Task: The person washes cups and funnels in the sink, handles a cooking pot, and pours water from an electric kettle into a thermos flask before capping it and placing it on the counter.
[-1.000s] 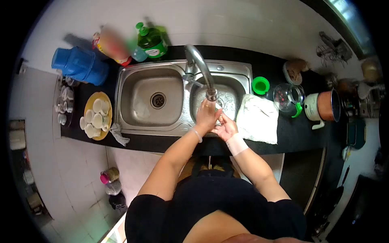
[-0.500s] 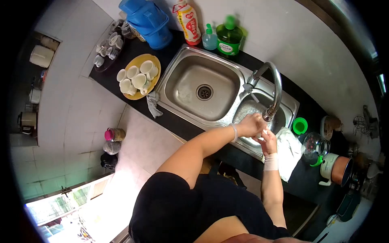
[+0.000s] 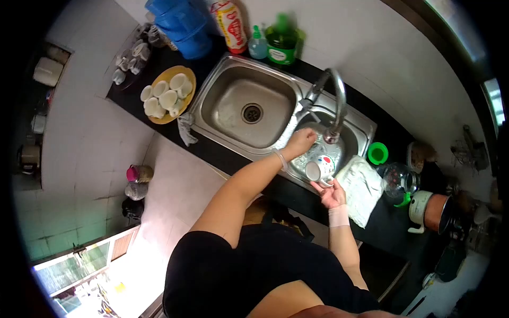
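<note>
My right hand [image 3: 332, 194] grips a white mug [image 3: 318, 168] with coloured marks on its side. The mug is tilted over the near part of the small sink basin [image 3: 347, 151], its mouth facing toward me and to the left. My left hand [image 3: 301, 143] hovers above the same basin's left side, apart from the mug. Its fingers are curled closed and nothing shows in them. The curved faucet [image 3: 339, 95] reaches over the basin, its spout beyond the mug. Water glistens in the basin below.
Left lies the larger basin [image 3: 222, 124], then a yellow plate [image 3: 185, 79] of several white cups. Bottles [image 3: 282, 45] and a blue jug [image 3: 185, 32] line the wall. A white cloth [image 3: 358, 191], green lid [image 3: 378, 153], glass jar [image 3: 397, 180] and pot [image 3: 437, 212] stand right.
My hands have moved apart from beneath the faucet. The right hand has drawn the mug toward me, bringing it into clear view, while the left hand has shifted left. The whole view has shifted slightly.
</note>
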`<state>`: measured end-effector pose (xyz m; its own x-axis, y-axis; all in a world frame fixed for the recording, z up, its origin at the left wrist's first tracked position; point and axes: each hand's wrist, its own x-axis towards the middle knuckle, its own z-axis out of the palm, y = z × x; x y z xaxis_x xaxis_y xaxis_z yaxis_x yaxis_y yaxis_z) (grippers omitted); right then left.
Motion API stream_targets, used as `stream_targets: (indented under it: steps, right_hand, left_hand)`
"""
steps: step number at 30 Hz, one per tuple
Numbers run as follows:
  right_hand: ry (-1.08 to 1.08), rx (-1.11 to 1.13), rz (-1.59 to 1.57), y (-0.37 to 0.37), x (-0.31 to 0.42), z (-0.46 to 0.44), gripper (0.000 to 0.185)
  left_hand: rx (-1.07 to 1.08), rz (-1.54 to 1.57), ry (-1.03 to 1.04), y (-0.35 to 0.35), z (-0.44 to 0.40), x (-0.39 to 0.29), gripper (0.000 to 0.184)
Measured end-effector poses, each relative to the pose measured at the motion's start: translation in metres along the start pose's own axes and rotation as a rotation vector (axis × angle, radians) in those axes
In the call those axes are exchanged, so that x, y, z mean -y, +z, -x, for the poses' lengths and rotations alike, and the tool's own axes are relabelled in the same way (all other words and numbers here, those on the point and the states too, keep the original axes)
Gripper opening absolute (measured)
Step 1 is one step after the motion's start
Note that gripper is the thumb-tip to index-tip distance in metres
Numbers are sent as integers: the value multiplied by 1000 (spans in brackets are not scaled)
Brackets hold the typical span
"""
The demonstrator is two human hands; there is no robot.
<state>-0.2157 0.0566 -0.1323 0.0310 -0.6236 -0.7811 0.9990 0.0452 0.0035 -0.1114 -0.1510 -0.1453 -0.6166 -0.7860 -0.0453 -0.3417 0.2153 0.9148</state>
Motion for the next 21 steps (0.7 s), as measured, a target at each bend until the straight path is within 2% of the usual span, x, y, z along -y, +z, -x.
stream_targets:
  steps: [3, 4, 7, 9, 10, 13, 16, 19, 20, 21]
  right_hand:
    - [-22, 71, -127, -18, -3, 3, 40]
    - [63, 190, -139, -25, 0, 4, 39]
    - [97, 231, -261, -23, -6, 18, 37]
    - [158, 413, -345, -45, -8, 8, 36]
    - [149, 389, -373, -40, -13, 14, 33]
    - [102, 335, -410, -34, -24, 28, 26]
    - [110, 298, -453, -35, -34, 40, 26]
    - [176, 314, -491, -40, -44, 42, 29]
    - [170, 323, -447, -42, -48, 40, 29]
    - [164, 332, -405, -43, -51, 37, 30]
  left_hand:
    - [8, 71, 33, 3, -11, -20, 24]
    - [-37, 98, 53, 4, -15, -30, 24]
    - [-126, -77, 113, 0, -30, -39, 26]
    - [-220, -7, 170, 3, -38, -45, 27]
    - [-240, -57, 151, 2, -43, -51, 28]
    - [-281, 44, 138, 4, -56, -60, 22]
    - [-428, 85, 216, 7, -74, -68, 24]
    - [-347, 167, 134, 4, -80, -65, 26]
    - [-389, 135, 231, 6, -83, -57, 27]
    - [-353, 219, 220, 4, -81, -57, 23]
